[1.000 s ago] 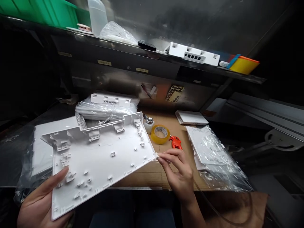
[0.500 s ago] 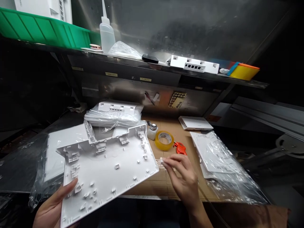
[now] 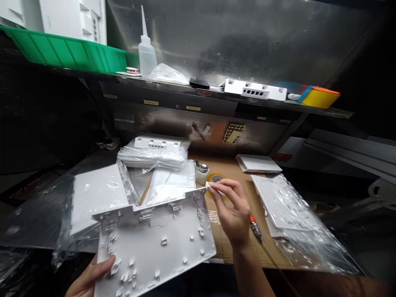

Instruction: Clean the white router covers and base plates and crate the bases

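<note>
My left hand (image 3: 93,276) grips the near left corner of a white moulded plastic cover (image 3: 157,243), inner side up, with clips and ribs showing. It is held above the front edge of the cardboard-covered bench (image 3: 230,243). My right hand (image 3: 232,210) pinches a small white swab-like piece (image 3: 213,189) whose tip touches the far right corner of the cover. A yellow tape roll (image 3: 215,178) lies just behind that hand, mostly hidden by the fingers.
Bagged white covers lie at left (image 3: 93,194), back centre (image 3: 154,150) and right (image 3: 284,206). A small dispenser bottle (image 3: 202,172) and a red-handled tool (image 3: 256,229) sit on the bench. The shelf above holds a green bin (image 3: 62,51), squeeze bottle (image 3: 146,49), white housing (image 3: 253,88) and a yellow box (image 3: 321,97).
The cover has turned and dropped toward me and to the right. My right hand moved from the cover's right edge up to its far right corner, still pinching the white piece.
</note>
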The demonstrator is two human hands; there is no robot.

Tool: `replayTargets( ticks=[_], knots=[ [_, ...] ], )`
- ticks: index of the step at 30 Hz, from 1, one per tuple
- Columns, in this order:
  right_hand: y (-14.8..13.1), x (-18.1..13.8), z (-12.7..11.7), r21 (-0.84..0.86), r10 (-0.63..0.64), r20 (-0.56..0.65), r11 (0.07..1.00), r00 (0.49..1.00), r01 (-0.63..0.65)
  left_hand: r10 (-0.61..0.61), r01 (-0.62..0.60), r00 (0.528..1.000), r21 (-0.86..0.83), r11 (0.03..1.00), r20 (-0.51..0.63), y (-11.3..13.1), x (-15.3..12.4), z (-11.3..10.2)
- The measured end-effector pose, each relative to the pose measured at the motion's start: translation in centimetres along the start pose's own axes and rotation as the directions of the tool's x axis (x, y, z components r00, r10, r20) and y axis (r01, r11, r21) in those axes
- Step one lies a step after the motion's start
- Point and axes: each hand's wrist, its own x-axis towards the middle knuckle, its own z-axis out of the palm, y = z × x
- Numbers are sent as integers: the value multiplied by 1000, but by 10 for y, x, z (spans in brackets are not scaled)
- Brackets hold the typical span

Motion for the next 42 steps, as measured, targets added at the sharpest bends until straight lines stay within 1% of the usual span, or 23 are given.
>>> replayTargets(
  ticks=[2, 4, 6, 8, 10, 11, 14, 16, 18, 20, 22, 26, 28, 29, 31, 32, 33, 35, 37, 38, 40, 41, 42],
  knots=[
    [9, -2, -3, -27, -33, 15, 999, 999, 34, 5, -6, 999, -19, 1000, -40, 1, -2, 16],
    [21, -2, -7, -82, -45, 17, 996, 999, 46, 53, -55, 998, -49, 997, -42, 0, -3, 32],
    [29, 0, -10, -143, -19, -25, 990, 1000, 15, 112, -116, 992, -67, 991, -62, -5, -1, 50],
    [26, 2, -8, -142, 2, -67, 990, 998, -12, 173, -180, 979, -55, 982, -112, -13, 3, 70],
    [9, 1, -2, -61, -14, -64, 998, 998, 10, 217, -225, 966, -38, 974, -139, -22, 10, 89],
    [-4, 0, 2, -6, -36, -43, 999, 998, 36, 224, -231, 966, -41, 972, -131, -26, 13, 99],
    [-45, -6, 17, 148, -105, 31, 984, 994, 100, 235, -237, 971, -54, 970, -50, -38, 21, 121],
    [-62, -9, 24, 210, -140, 60, 970, 988, 125, 270, -271, 963, -14, 963, -6, -45, 24, 130],
    [-67, -9, 28, 216, -153, 50, 967, 987, 138, 307, -308, 951, 29, 951, 33, -49, 26, 134],
    [-66, -8, 28, 193, -139, 15, 972, 990, 134, 320, -323, 946, 59, 945, 56, -52, 28, 135],
    [-65, -8, 26, 188, -125, 4, 975, 992, 122, 326, -329, 944, 81, 941, 53, -54, 31, 135],
    [-60, -9, 23, 170, -160, 13, 973, 987, 156, 345, -348, 937, 80, 934, 44, -58, 34, 135],
    [-43, -7, 22, 111, -144, -24, 983, 989, 146, 336, -338, 941, 40, 940, 46, -57, 34, 135],
    [-28, -5, 20, 65, -113, -50, 991, 992, 116, 321, -322, 946, 12, 947, 39, -55, 33, 135],
    [13, 1, 17, -91, 5, -75, 996, 997, -12, 284, -284, 959, -35, 958, 5, -49, 30, 135],
    [38, 4, 16, -196, 90, -75, 975, 993, -103, 269, -270, 963, -57, 961, -13, -45, 28, 136],
    [64, 7, 15, -331, 200, -40, 922, 979, -202, 262, -264, 965, -80, 961, -30, -41, 26, 136],
    [112, 10, 17, -436, 322, 17, 854, 947, -283, 257, -261, 965, -134, 956, -46, -34, 23, 135],
    [149, 10, 23, -502, 403, 89, 808, 911, -309, 243, -246, 969, -187, 951, -42, -30, 22, 131],
    [161, 9, 25, -527, 431, 125, 792, 894, -308, 239, -242, 970, -202, 949, -39, -29, 23, 127],
    [177, 4, 22, -565, 465, 184, 771, 866, -294, 240, -239, 971, -208, 948, -23, -26, 26, 116],
    [181, 1, 16, -578, 472, 199, 764, 858, -286, 247, -241, 969, -211, 947, -1, -24, 27, 108],
    [185, -4, 5, -592, 479, 200, 754, 855, -284, 253, -237, 966, -222, 946, 45, -21, 29, 99]
  ],
)
